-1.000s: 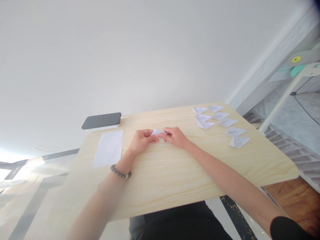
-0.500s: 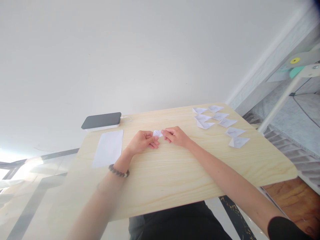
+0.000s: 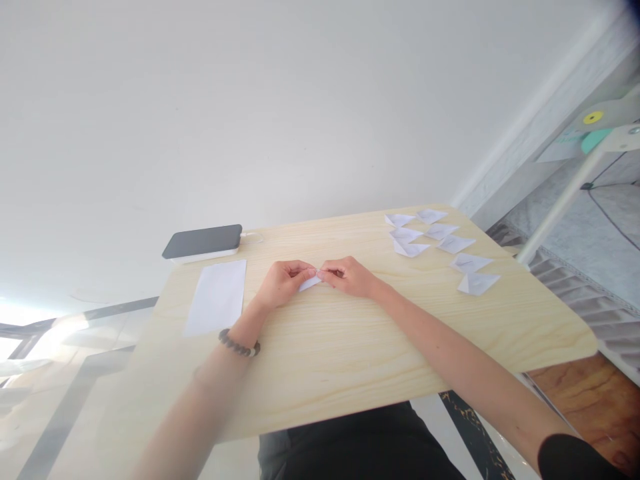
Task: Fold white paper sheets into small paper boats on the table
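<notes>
A small folded white paper (image 3: 309, 283) is pinched between my two hands above the middle of the table. My left hand (image 3: 286, 283), with a dark bead bracelet at its wrist, grips the paper from the left between thumb and fingers. From the right, my right hand (image 3: 347, 276) pinches its upper edge, both thumbs almost meeting. Most of the paper is hidden behind the fingers, so its full shape cannot be made out. Several folded paper boats (image 3: 411, 248) lie in loose rows at the table's far right.
A light wood table (image 3: 350, 360) stands against a white wall. White paper sheets (image 3: 216, 297) lie to the left, below a dark-screened phone-like device (image 3: 203, 241) with a white cable. A white metal frame (image 3: 563, 207) rises beyond the right edge.
My hands have come closer together, both thumbs now on the paper. The folded paper has turned, and its lower part now shows beneath my thumbs. The boats have stayed put.
</notes>
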A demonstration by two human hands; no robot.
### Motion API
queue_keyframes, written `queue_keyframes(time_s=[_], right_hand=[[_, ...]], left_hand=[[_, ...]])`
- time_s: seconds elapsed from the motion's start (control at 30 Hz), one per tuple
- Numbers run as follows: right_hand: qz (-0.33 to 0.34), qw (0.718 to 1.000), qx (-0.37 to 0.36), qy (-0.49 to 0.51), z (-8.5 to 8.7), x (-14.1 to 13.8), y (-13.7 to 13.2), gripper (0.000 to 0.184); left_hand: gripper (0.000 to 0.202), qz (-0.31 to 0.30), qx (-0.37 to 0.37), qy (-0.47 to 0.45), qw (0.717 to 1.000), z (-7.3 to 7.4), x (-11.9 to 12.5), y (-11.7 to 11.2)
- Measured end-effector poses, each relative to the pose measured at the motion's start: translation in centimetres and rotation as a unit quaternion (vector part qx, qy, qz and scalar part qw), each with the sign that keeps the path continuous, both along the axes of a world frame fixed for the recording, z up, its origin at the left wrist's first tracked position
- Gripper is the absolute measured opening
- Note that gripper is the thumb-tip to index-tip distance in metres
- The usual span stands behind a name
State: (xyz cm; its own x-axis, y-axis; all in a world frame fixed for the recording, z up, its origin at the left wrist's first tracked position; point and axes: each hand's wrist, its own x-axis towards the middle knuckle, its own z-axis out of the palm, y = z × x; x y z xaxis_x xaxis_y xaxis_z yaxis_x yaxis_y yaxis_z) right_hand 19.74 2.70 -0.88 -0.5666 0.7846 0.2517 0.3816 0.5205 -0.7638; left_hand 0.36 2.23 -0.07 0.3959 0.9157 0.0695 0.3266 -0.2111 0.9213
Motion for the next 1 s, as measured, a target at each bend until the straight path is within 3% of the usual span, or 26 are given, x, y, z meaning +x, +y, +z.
queue_keyframes(time_s=[0.13, 0.37, 0.53, 0.83, 1.0], right_hand=[[0.007, 1.0, -0.027, 0.011, 0.34, 0.0, -0.05, 0.03], [-0.038, 0.996, -0.049, 0.066, 0.43, 0.18, 0.02, 0.033], [-0.059, 0.992, -0.065, 0.088, 0.16, 0.12, 0.17, 0.033], [-0.086, 0.995, -0.02, 0.045, 0.43, -0.01, -0.08, 0.036], [-0.124, 0.986, -0.071, 0.08, 0.22, 0.03, 0.09, 0.033]], left_hand=[[0.032, 0.005, -0.01, -0.009, 1.0, 0.02, 0.16, -0.06], [0.037, -0.017, -0.048, -0.037, 0.998, 0.16, 0.27, -0.05], [0.054, -0.022, -0.09, -0.043, 0.995, -0.16, -0.09, 0.2], [0.031, -0.062, -0.085, -0.034, 0.994, 0.18, -0.16, 0.13], [0.036, -0.029, -0.087, -0.022, 0.995, 0.39, 0.13, 0.01]])
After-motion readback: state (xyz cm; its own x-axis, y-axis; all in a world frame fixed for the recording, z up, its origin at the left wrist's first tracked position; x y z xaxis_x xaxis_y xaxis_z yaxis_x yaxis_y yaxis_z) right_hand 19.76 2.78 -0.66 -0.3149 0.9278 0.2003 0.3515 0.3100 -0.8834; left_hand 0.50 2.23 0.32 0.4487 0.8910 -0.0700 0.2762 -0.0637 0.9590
